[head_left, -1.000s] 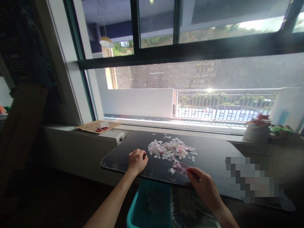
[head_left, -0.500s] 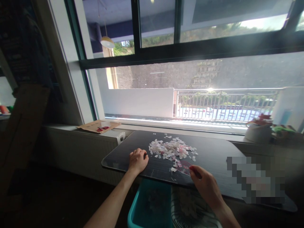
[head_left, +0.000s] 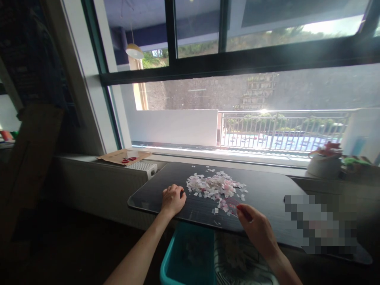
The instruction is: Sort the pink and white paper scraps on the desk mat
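Many pale, pink-tinged paper scraps (head_left: 211,186)

Compared with a second ago, the right hand (head_left: 257,225) has edged slightly toward 1 o'clock, shifting the pink translucent sheet (head_left: 232,205) that way too, farther from the dark tabletop's (head_left: 261,190) near edge.

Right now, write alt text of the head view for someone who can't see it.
A person's right hand holds a translucent pinkish sheet at the near side of a heap of paper scraps on a dark table; the left hand rests left of it. Below is a turquoise bin; red-handled scissors lie by the window.
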Tool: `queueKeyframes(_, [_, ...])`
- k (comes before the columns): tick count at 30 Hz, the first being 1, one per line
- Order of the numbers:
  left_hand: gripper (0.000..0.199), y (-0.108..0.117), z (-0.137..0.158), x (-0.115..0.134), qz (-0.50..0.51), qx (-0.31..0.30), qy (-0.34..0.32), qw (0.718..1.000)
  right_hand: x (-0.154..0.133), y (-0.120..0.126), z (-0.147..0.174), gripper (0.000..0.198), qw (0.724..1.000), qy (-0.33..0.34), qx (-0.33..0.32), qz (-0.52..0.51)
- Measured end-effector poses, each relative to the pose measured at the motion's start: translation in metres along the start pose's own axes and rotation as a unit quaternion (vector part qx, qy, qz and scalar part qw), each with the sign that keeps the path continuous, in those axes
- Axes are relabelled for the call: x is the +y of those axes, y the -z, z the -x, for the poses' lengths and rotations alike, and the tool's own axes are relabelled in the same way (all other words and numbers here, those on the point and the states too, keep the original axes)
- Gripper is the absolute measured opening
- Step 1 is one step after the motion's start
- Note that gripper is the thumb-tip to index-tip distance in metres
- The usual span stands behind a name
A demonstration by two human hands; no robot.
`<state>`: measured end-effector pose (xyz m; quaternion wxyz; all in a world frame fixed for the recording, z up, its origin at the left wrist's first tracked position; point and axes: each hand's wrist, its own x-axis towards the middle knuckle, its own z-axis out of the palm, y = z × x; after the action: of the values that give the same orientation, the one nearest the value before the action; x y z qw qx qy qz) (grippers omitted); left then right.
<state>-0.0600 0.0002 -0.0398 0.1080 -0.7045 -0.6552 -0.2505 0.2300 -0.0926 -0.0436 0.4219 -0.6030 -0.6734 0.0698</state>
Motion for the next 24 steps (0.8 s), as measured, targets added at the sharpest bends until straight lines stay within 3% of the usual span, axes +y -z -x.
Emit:
queueKeyframes(3, [0.02, -0.001, 0.0, 0.0, 0.004, 0.001, 0.0, 1.0, -0.001, -0.002, 0.001, 0.027, 1.0, 0.017, -0.022, -0.01])
queueKeyframes(9, [0.02, -0.001, 0.0, -0.001, 0.006, -0.003, -0.001, 1.0, 0.006, 0.002, 0.003, 0.028, 1.0, -0.002, 0.019, 0.023])
queueKeyframes(19, [0.02, -0.003, 0.0, -0.001, -0.005, 0.006, 0.001, 1.0, -0.018, -0.007, 0.013, 0.022, 0.997, 0.065, -0.033, 0.006])
queueKeyframes(24, [0.02, -0.002, 0.001, -0.001, 0.0, 0.004, 0.0, 1.0, -0.016, -0.009, 0.011, 0.022, 0.998, 0.055, -0.03, -0.005])
